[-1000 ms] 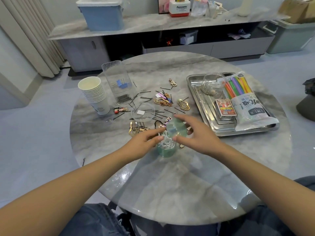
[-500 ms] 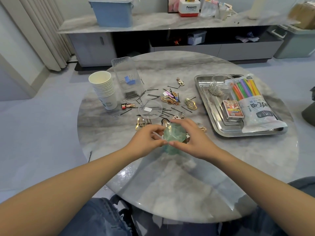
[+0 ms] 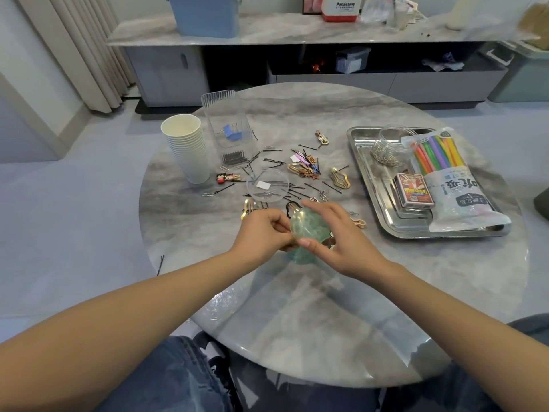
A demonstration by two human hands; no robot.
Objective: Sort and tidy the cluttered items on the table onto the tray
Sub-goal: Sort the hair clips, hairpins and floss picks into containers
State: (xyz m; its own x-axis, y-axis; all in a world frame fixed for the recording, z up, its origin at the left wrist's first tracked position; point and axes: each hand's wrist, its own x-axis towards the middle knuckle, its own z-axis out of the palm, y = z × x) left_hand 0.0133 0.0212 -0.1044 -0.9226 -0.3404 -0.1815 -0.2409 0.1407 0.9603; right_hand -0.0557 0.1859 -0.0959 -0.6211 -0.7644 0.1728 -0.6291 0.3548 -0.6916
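— What has moved since a second ago?

— The green lid point(image 3: 309, 226) was held off to one side of the green jar point(image 3: 300, 256); now it sits tilted over the jar's mouth, and both hands have closed in around it.

— Who grips what?

— The right hand point(image 3: 341, 239) pinches the lid, thumb at the near edge, fingers arched over the far edge. The left hand point(image 3: 263, 233) holds the jar, fingers curled at its side (mostly hidden behind the lid). The jar stands on the table point(image 3: 326, 307), near its middle.

— And around them?

— Just beyond lie hair clips point(image 3: 303, 168) and a clear round lid point(image 3: 267, 185). Farther left, a stack of paper cups point(image 3: 187, 150) and a clear box point(image 3: 227, 129). The tray point(image 3: 365, 173) is well to the right, holding a bag of straws point(image 3: 445, 176), a pack of cards point(image 3: 414, 190) and a glass jar point(image 3: 392, 145).
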